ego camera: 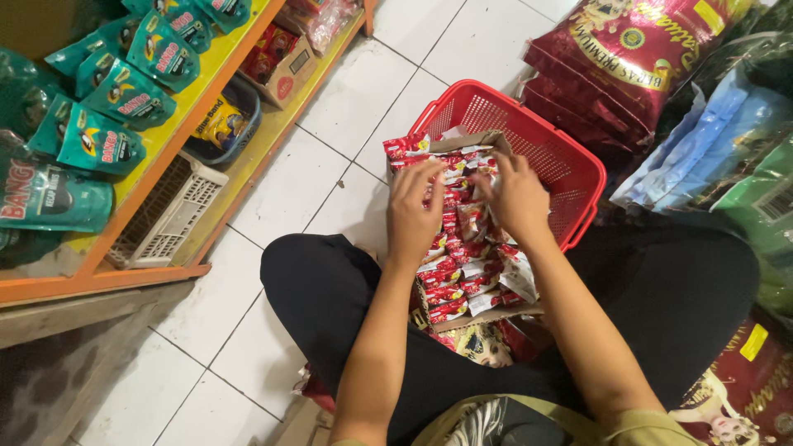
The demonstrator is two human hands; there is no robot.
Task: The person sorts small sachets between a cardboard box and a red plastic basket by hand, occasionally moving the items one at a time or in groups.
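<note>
A cardboard box (483, 316) full of small red and white sachets (456, 272) rests across my lap, its far end over a red plastic basket (562, 157). My left hand (415, 213) lies on the sachets at the box's left side, fingers spread and pressing into the pile. On the right side my right hand (517, 195) has its fingers curled down among the sachets. Whether either hand pinches a sachet is hidden by the fingers. My legs in black trousers (330, 289) are crossed under the box.
An orange and yellow shelf (165, 140) at left carries green pouches (116, 91), a white crate (169, 215), a blue basket (235, 124) and a small carton (285, 70). Large red sacks (628, 58) and blue and green bags (719, 140) are stacked at right. White tiled floor (347, 107) lies ahead.
</note>
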